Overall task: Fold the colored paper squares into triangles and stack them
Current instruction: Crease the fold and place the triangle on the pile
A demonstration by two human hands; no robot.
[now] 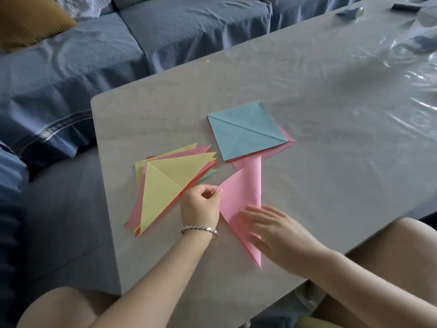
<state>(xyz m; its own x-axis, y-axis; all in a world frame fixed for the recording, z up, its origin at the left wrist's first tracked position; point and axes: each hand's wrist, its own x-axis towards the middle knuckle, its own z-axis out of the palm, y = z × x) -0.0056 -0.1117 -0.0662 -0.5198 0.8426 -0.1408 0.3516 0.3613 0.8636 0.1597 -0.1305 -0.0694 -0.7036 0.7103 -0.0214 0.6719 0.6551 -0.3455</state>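
The pink sheet, lying just below the centre of the frame, is being folded along its diagonal: you are pinching its left corner between the thumb and fingertips of your left hand, while your right hand is lying flat on the lower part of the sheet with its fingers spread, holding it against the table. The sheet is already taking a triangular outline, but the upper flap is lifting slightly and the crease does not look pressed home, so this piece is judged to be mid-fold. Just to the left, partly under your left hand, the stack of finished triangles is fanning out loosely, a yellow one on top and pink, red and green edges showing beneath; several sheets are therefore done. Above the pink sheet, near the centre of the frame, the pile of unfolded squares is waiting, a creased blue square on top with red and pink edges showing under it; how many sheets it holds cannot be told. A bracelet is circling your left wrist, and a blue-covered sofa is filling the upper left of the frame.
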